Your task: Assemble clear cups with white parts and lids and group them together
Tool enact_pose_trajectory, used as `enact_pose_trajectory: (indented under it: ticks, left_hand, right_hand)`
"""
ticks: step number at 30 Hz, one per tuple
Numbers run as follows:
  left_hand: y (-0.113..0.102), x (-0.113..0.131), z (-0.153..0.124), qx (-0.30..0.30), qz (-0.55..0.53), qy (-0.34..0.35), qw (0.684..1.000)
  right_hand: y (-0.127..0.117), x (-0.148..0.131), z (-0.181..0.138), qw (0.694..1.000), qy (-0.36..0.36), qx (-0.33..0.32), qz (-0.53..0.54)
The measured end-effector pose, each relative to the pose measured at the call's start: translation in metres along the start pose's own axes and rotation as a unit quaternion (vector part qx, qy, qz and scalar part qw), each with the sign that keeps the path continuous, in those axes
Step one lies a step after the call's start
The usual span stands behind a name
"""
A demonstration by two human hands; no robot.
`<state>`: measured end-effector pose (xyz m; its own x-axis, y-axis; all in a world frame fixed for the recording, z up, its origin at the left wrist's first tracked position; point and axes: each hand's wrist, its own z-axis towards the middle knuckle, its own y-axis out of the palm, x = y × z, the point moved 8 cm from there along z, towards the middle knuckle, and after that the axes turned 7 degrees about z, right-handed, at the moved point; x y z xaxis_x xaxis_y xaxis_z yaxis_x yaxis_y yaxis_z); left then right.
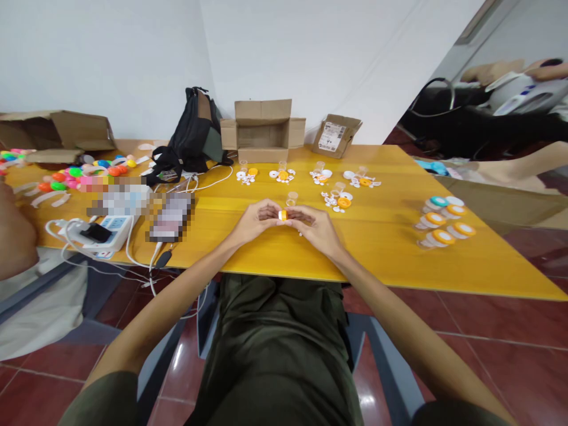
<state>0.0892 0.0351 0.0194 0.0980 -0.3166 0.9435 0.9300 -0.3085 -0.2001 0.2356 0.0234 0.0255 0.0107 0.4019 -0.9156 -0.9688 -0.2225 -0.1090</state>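
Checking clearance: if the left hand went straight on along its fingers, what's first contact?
The left hand would first meet the small orange-and-white, seemingly plastic piece at its fingertips, then probably the bare right hand facing it. Exact depth is unclear here.

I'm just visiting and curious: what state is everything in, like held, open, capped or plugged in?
Left hand, pinching
Right hand, pinching
Orange-and-white piece, held between both hands' fingertips
Clear cup, upright, uncapped
Containers at right, capped
Middle cardboard box, open, flaps spread
Phone, cable attached
Black adapter, plugged into power strip
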Motion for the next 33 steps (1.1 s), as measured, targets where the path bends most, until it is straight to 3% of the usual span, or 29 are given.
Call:
enact_pose_trajectory:
  ticks: [18, 33]
  left_hand:
    - [-0.003, 0.005, -0.005, 0.024, 0.046, 0.042, 0.998]
    - [-0.007, 0.02, -0.009, 0.069, 0.135, 0.101, 0.983]
  right_hand:
    - [0.005, -0.017, -0.005, 0.992, -0.072, 0.023, -0.103]
    - [0.001, 0.01, -0.003, 0.994, 0.082, 0.03, 0.063]
